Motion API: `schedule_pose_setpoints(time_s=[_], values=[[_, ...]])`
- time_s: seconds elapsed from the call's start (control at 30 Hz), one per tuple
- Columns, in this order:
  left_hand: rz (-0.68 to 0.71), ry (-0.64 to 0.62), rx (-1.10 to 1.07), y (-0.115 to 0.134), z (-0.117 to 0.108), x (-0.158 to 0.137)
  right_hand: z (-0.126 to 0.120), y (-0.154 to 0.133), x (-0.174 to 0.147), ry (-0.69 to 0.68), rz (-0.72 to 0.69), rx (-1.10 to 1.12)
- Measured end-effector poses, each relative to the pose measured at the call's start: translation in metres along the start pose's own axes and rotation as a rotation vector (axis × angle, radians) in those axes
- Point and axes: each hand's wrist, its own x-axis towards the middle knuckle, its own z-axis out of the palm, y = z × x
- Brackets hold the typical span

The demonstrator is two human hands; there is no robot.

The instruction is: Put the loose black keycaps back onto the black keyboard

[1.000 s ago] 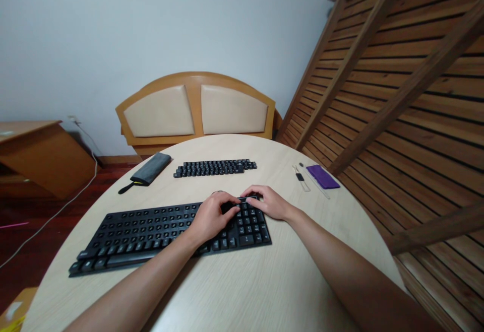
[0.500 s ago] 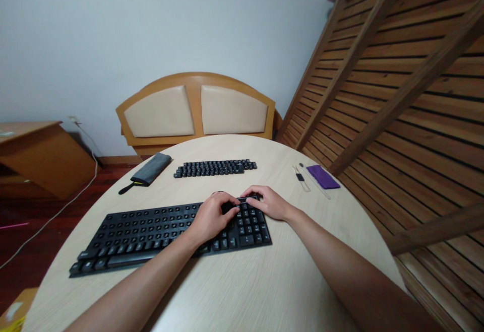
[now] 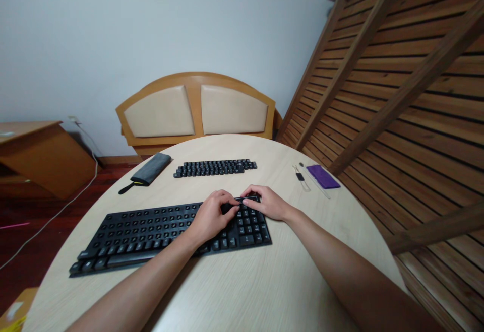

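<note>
The keyboard (image 3: 147, 223) lies flat under the fingers. The left hand (image 3: 215, 214) bends its fingers and thumb close together over the back part; I cannot tell if they pinch anything. The right hand (image 3: 270, 203) curls over the back edge, thumb on top, maybe to hold it still; its grip is hidden. Past the fingers, loose keys (image 3: 212, 168) sit in rows, perhaps so none get mixed up.

Padded headboard (image 3: 196, 108) between a white cable (image 3: 43, 226) and a slatted wooden frame (image 3: 381, 103).
</note>
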Motion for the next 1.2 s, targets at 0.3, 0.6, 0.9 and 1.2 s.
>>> schedule_pose_setpoints(time_s=[0.3,0.6,0.9,1.2], values=[[-0.021,-0.042,-0.014,-0.0028,-0.0021,0.0029,0.0014,-0.0002,0.0000,0.007,0.017,-0.009],[0.000,-0.043,0.032,-0.0054,-0.0022,0.0020,0.0056,-0.0008,0.0008,0.025,0.045,-0.023],[-0.007,-0.050,0.047,-0.0027,-0.0036,0.0025,0.0070,-0.0054,0.0021,0.026,0.090,-0.033],[0.005,-0.045,0.031,-0.0034,-0.0052,0.0015,0.0074,-0.0032,0.0035,0.012,0.080,0.004]])
